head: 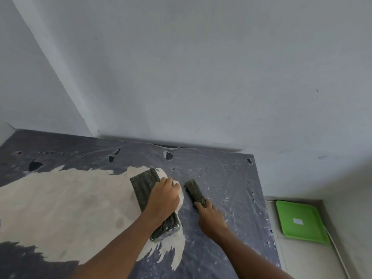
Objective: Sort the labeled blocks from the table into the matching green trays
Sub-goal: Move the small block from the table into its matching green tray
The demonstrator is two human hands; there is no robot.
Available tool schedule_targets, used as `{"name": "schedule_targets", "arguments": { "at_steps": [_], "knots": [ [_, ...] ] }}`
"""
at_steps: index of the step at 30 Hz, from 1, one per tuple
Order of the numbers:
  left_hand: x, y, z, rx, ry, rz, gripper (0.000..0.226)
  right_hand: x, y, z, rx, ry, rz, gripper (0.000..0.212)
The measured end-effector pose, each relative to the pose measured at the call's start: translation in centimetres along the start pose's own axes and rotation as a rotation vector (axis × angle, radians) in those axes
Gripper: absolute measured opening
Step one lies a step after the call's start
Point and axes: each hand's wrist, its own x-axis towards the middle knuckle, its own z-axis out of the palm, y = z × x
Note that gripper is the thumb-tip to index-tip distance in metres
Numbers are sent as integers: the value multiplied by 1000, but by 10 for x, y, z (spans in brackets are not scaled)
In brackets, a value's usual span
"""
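Two dark green wrapped blocks lie on the worn table [231, 178]. The large long block [144, 184] runs from back left toward the front, and my left hand [164, 196] is clamped over its middle. The small narrow block [194, 190] lies just to the right of it. My right hand [210, 217] grips the small block's near end with the fingertips. One green tray [289, 212] with a white label sits on the floor to the right of the table.
The table top is a torn dark blue cover with a large bare beige patch [66, 200] and several holes. Grey walls close off the back and the right. The table's right edge drops to the floor beside the tray.
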Motion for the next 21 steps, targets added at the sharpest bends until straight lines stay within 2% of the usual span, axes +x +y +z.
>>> {"name": "schedule_targets", "arguments": {
  "at_steps": [2, 6, 8, 11, 15, 21],
  "knots": [
    [13, 15, 6, -105, -53, 10, 28, 4, 1, 7, 69, 38, -5, 51],
    [34, 48, 29, -348, -355, -208, 29, 8, 5, 16, 248, 30, -35, 50],
    [44, 62, 42, -428, -422, -278, 31, 9, 8, 18, 320, 30, -70, 42],
    [51, 74, 57, -497, -416, -348, 28, 10, 19, 19, 355, 40, -96, 31],
    [45, 76, 70, -500, -371, -335, 52, 9, 44, 13, 338, 65, -65, 31],
    [63, 68, 43, -657, -364, -253, 32, 8, 72, -25, 201, 218, -145, 57]
  ]
}}
